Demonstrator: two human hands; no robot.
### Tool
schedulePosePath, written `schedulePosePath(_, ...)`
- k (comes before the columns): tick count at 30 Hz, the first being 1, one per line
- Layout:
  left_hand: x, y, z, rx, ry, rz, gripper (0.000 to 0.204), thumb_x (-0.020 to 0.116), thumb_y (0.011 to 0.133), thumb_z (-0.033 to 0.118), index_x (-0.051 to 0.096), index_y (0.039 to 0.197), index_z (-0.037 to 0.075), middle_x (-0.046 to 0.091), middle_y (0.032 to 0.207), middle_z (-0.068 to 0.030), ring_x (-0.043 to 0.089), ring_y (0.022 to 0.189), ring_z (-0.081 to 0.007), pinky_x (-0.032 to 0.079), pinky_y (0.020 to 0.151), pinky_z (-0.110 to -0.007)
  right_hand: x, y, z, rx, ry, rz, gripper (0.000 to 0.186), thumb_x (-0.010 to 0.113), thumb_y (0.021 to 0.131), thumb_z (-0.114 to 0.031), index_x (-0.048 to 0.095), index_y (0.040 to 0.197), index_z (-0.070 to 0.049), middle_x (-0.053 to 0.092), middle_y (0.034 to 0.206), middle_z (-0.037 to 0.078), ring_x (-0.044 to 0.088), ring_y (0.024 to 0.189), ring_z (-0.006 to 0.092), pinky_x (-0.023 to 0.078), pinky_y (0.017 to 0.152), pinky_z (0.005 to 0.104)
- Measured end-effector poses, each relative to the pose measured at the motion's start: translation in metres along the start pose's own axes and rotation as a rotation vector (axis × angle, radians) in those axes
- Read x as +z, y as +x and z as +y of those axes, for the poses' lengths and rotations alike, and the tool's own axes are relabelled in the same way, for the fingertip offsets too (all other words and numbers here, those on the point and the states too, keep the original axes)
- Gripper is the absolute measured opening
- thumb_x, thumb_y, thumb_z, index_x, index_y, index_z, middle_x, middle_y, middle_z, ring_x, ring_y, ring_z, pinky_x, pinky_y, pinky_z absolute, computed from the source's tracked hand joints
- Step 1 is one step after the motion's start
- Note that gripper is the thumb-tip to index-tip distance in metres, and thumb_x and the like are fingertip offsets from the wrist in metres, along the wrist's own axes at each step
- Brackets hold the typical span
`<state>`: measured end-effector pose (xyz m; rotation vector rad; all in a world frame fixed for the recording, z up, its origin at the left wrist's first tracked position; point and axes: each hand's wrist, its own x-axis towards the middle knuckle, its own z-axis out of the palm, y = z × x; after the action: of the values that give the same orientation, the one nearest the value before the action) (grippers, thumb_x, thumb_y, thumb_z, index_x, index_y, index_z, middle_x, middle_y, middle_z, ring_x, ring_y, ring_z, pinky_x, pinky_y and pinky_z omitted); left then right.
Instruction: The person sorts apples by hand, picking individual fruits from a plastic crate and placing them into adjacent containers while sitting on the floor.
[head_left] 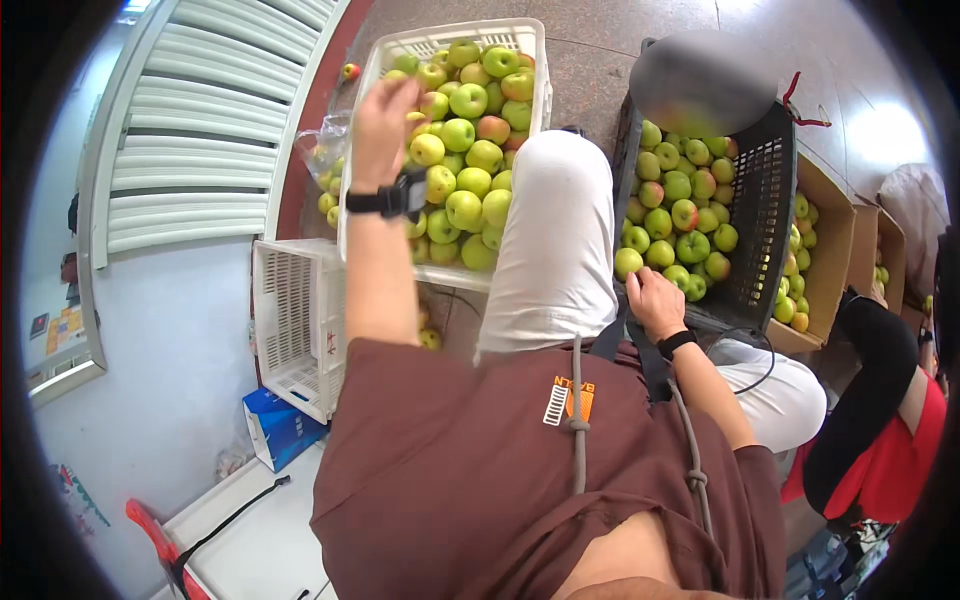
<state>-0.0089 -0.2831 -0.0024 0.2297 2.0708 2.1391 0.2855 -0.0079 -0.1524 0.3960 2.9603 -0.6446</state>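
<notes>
My left hand (388, 125), smeared by motion, is over the left side of a white plastic crate (543, 80). Green and reddish apples (463, 208) fill that crate, and whether the hand holds one cannot be told. A black watch-like device (405, 193) is strapped to this wrist. On the other side of my raised knee (553, 215), my right hand (657, 303) is at the near left corner of a black crate (757, 225) of apples (685, 215). Its fingers are curled down beside a green apple (628, 262); what they grip is hidden.
Right of the black crate stand cardboard boxes (825, 270) of apples. An empty white crate (297, 320) lies tipped beside the wall, near a blue box (280, 425). Another person's dark-sleeved limb (870, 380) shows at right. A bag of apples (328, 165) sits left of the full crate.
</notes>
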Motion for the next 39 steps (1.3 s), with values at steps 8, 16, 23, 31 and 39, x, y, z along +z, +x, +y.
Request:
schedulePosePath(8,-0.055,-0.078,-0.106,0.147,1.169,-0.138,0.057,0.076,0.062,0.020,0.056,0.115,0.010,0.048,0.118,-0.0200,0.047,0.111,-0.0339,0.041,0.092,-0.039,-0.001,-0.001,0.003,0.021,-0.006,-0.040,0.031,0.049,0.084,-0.034,0.057,0.075,-0.006,0.061,0.069,0.016,0.060,0.062,0.0340,0.047,0.056,0.0446)
schedulePosePath(16,-0.019,-0.082,-0.120,-0.148,1.575,-0.318,0.082,0.085,0.046,0.030,0.051,0.121,0.026,0.015,0.143,-0.0188,0.035,0.121,-0.0423,0.043,0.089,-0.050,-0.001,-0.001,0.000,0.028,-0.012,-0.045,0.031,0.049,0.084,-0.035,0.056,0.076,-0.006,0.061,0.070,0.016,0.060,0.065,0.0343,0.048,0.058,0.0450)
schedulePosePath(23,-0.020,-0.079,-0.129,-0.016,1.476,-0.284,0.072,0.083,0.044,0.032,0.060,0.110,0.013,0.016,0.139,-0.0267,0.030,0.120,-0.0459,0.036,0.098,-0.046,-0.005,-0.001,0.001,0.065,0.003,-0.070,0.033,0.048,0.085,-0.035,0.058,0.075,-0.005,0.061,0.072,0.016,0.060,0.067,0.0345,0.048,0.060,0.0450)
schedulePosePath(31,-0.046,-0.084,-0.122,-0.006,1.082,0.033,0.074,0.080,0.053,0.042,0.057,0.109,0.001,0.029,0.133,-0.0224,0.037,0.118,-0.0352,0.035,0.098,-0.040,-0.007,-0.001,-0.003,0.047,0.037,-0.077,0.033,0.049,0.084,-0.035,0.058,0.075,-0.005,0.062,0.073,0.016,0.060,0.070,0.0347,0.047,0.062,0.0447)
schedulePosePath(39,0.031,-0.120,0.004,-0.253,-0.998,-0.531,0.083,0.079,0.059,0.047,0.046,0.123,0.006,0.045,0.126,-0.0122,0.040,0.118,-0.0387,0.045,0.090,-0.047,-0.046,0.008,0.004,0.115,0.762,-0.005,0.044,0.063,0.080,-0.024,0.052,0.115,-0.001,0.062,0.100,0.017,0.062,0.080,0.0189,0.048,0.072,0.0292)
